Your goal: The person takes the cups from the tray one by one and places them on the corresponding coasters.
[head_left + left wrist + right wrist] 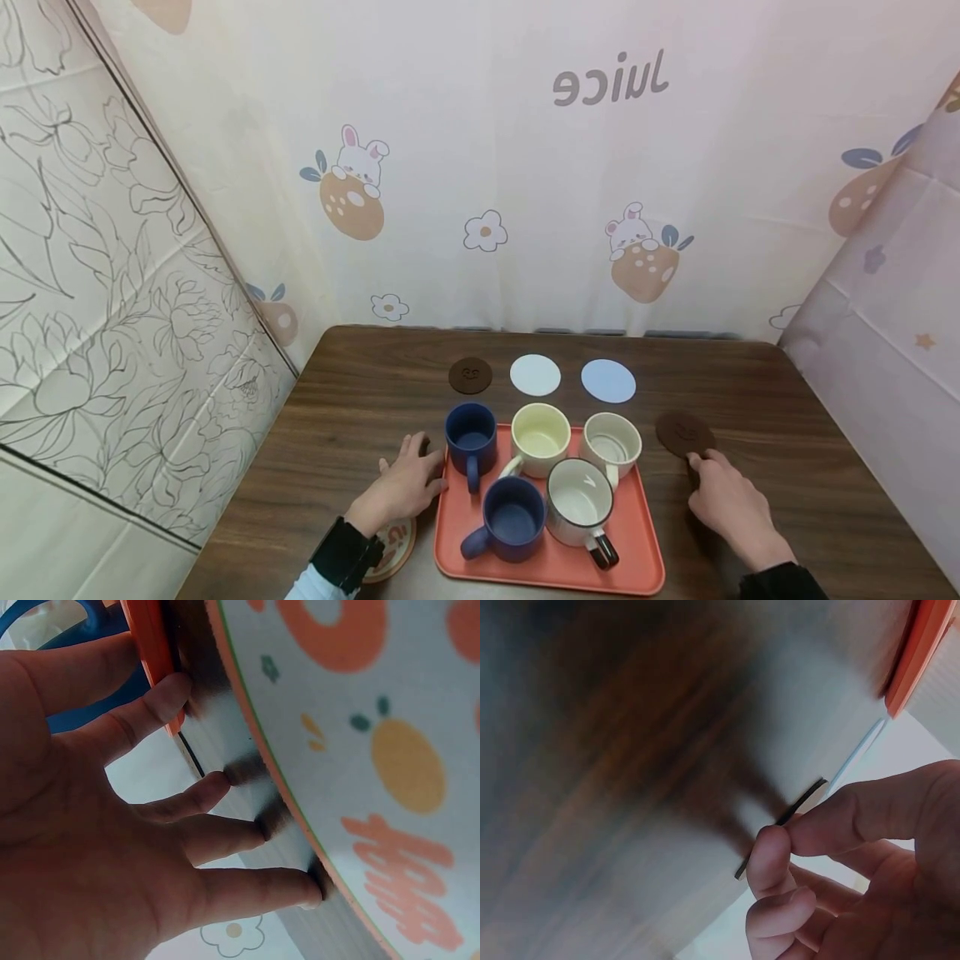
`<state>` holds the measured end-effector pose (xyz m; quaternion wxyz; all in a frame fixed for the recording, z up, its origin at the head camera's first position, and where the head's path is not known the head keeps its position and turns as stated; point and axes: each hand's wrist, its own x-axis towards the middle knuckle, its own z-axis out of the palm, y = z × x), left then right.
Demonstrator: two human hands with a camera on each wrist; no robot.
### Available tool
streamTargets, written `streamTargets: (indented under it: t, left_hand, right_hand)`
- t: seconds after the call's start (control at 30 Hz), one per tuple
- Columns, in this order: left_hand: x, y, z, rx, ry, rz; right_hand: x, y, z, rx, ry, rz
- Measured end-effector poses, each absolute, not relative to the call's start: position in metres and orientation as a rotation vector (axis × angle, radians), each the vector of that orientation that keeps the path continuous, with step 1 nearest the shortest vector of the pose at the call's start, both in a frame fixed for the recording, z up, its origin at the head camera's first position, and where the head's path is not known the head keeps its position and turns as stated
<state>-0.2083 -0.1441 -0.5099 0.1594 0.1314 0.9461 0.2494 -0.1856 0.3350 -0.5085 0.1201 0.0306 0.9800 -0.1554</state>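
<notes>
Head view: dark brown round coaster (pixel 684 433) with a faint smiley stamp is lying flat on the wood table (pixel 787 433), just ahead of the right hand (pixel 731 504) and touching its fingertips. Right hand is lying palm down on the table, right of the orange tray (pixel 637 567). Right wrist view is showing thumb and forefinger (pixel 772 859) pinching the thin dark edge of the coaster (pixel 799 810); the table behind is blurring.

Left hand (pixel 405 487) is resting palm down, fingers spread, tips reaching the tray's left rim. Left wrist view is showing straight fingers (pixel 225 784) pressing on the table beside the orange rim (pixel 154 645), with a printed fruit coaster (pixel 390 750) close on the other side of the fingers.

Between the hands the tray is holding five mugs: blue (pixel 471 442), cream (pixel 540 437), white (pixel 611 443), and nearer the person, blue (pixel 513 518) and white (pixel 579 504). Beyond the tray three more coasters are sitting in a row: brown (pixel 470 375), white (pixel 535 375), pale blue (pixel 607 381).
</notes>
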Motion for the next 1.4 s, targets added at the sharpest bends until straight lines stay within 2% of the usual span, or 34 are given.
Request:
streamTargets:
  t: [1.4]
  left_hand:
    - [-0.208, -0.144, -0.509, 0.39, 2.717, 0.71]
  right_hand:
    - [-0.235, 0.348, -0.51, 0.019, 2.945, -0.464]
